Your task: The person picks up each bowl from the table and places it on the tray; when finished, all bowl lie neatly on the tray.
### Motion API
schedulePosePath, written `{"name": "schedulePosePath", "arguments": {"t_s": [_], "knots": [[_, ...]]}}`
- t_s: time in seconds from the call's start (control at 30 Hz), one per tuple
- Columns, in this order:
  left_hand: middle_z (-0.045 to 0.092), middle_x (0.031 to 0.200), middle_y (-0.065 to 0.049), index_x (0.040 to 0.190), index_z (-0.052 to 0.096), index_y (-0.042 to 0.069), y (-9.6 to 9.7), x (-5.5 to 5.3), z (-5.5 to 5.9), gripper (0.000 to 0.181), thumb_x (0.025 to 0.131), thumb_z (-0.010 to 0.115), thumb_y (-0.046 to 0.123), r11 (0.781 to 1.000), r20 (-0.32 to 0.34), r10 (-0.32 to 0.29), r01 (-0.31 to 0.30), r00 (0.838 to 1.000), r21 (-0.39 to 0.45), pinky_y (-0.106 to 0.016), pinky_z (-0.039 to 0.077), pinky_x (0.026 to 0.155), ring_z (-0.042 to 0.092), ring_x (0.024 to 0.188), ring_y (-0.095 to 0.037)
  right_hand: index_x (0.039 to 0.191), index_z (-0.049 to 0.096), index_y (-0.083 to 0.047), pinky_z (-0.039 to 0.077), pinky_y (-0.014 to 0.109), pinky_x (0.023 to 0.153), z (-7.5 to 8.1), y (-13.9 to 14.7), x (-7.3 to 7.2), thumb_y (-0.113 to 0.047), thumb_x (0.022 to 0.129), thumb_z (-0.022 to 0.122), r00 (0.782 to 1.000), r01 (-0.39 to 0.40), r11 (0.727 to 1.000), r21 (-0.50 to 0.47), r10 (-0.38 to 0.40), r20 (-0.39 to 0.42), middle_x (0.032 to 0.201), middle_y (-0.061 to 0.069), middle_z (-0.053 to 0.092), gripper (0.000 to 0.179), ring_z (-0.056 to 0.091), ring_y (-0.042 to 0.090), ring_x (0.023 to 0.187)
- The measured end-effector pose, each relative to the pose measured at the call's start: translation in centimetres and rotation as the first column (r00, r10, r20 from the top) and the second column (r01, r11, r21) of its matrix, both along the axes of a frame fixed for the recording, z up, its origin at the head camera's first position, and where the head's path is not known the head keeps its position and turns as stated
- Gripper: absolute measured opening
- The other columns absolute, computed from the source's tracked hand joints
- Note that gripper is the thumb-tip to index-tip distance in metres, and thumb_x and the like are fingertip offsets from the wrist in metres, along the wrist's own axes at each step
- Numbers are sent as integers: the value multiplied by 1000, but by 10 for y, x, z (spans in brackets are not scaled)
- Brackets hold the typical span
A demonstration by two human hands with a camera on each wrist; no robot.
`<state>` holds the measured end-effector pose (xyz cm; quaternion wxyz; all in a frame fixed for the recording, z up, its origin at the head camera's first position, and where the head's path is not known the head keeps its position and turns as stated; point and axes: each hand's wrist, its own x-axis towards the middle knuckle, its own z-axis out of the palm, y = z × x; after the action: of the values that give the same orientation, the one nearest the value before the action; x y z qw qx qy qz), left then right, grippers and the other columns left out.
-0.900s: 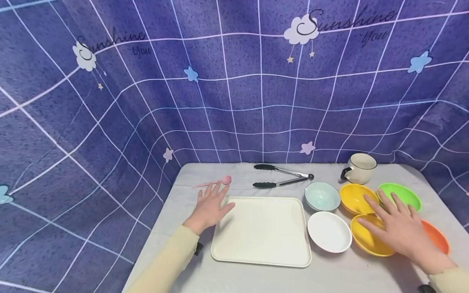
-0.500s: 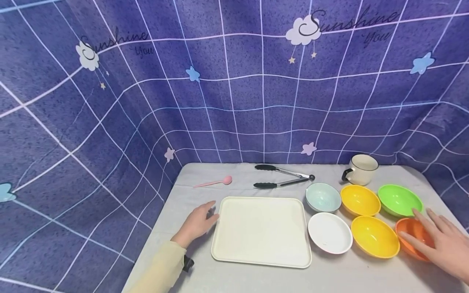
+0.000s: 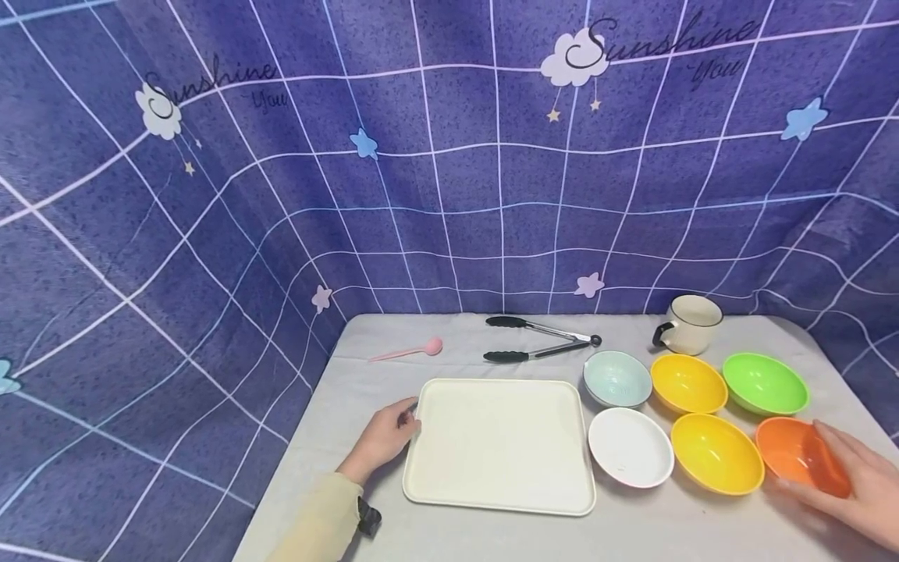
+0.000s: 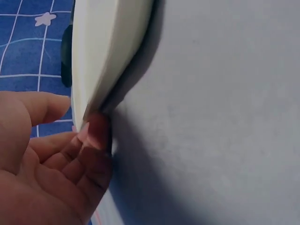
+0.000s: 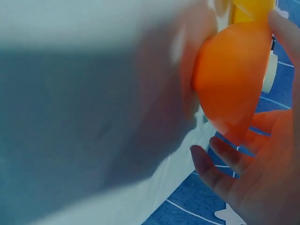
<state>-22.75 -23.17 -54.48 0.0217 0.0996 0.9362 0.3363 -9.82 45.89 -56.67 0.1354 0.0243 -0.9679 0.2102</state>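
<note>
In the head view, a cream rectangular tray (image 3: 500,445) lies on the table. My left hand (image 3: 382,437) grips its left edge: the left wrist view has curled fingers (image 4: 96,133) under the rim and the thumb above it. At far right, my right hand (image 3: 860,484) reaches round the side of an orange bowl (image 3: 790,453). Thumb and fingers spread on either side of the orange wall in the right wrist view, with some fingers (image 5: 225,164) loosely bent just off it. A yellow bowl (image 3: 718,454) stands directly left of the orange one.
A white bowl (image 3: 630,447) is right beside the tray. Behind stand a pale blue bowl (image 3: 618,379), another yellow bowl (image 3: 688,382), a green bowl (image 3: 765,382) and a cream mug (image 3: 691,325). Tongs (image 3: 544,340) and a pink spoon (image 3: 430,346) lie at the back.
My left hand came back from near the spoon to the tray's left edge and curled onto it. The right hand moved right and down, from over the yellow bowl to the orange bowl's side.
</note>
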Motion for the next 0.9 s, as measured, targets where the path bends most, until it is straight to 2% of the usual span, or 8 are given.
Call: {"name": "schedulePosePath", "arguments": {"t_s": [0.1,0.2,0.3,0.4,0.5,0.6,0.73,0.9], "knots": [[59,87,3,147,55,-4,-3,-2,-4,57,94,71,9,999,19,-46,45,999,30,-32,48,73,51,75,-13,159,17,12,-6,51,120,1,-1,-2,-43,76,89,1000,19,1000,-7,-19,14,140,46,31,123,34,68,121],[59,89,-1,151,51,-3,-10,-5,-10,65,90,73,5,989,76,-85,75,994,126,-28,47,64,52,70,-13,158,19,13,-6,45,118,1,-2,-3,-39,71,93,1000,26,999,-39,-25,11,137,45,32,125,35,65,118],[60,94,-6,154,47,-2,-18,-8,-15,69,90,74,5,968,142,-115,79,983,239,-25,50,60,53,66,-12,157,19,14,-1,56,119,1,-3,-3,-37,69,95,999,41,997,-67,-39,28,137,45,29,128,33,64,119],[60,97,-9,155,46,-2,-23,-10,-16,71,90,75,5,947,179,-142,80,974,312,-26,52,61,54,65,-11,157,18,15,11,74,113,2,-3,-5,-38,69,96,997,61,995,-74,-56,60,137,45,28,129,32,64,119],[59,95,-9,155,46,-1,-25,-11,-15,71,90,76,6,936,187,-166,94,968,340,-26,52,61,53,65,-11,156,19,16,29,81,98,3,-2,-7,-38,67,96,993,81,995,-57,-76,88,135,44,30,129,35,63,117],[59,93,-9,154,48,-1,-25,-11,-15,71,90,76,6,927,190,-179,101,965,361,-25,52,61,52,64,-11,155,19,16,37,79,87,4,0,-8,-39,66,97,989,98,994,-38,-93,111,132,44,31,130,37,61,114],[59,93,-8,154,49,2,-26,-12,-17,71,89,77,5,923,205,-168,80,964,377,-24,51,61,51,64,-10,154,22,17,39,77,85,4,1,-9,-37,62,99,990,94,995,-27,-90,107,130,44,33,131,39,61,112],[60,97,-10,154,49,2,-27,-11,-20,71,90,77,7,923,207,-147,59,967,381,-24,51,61,51,64,-11,151,26,18,41,76,84,4,1,-11,-39,62,98,986,112,994,-10,-109,128,129,44,33,128,40,61,111]]}}
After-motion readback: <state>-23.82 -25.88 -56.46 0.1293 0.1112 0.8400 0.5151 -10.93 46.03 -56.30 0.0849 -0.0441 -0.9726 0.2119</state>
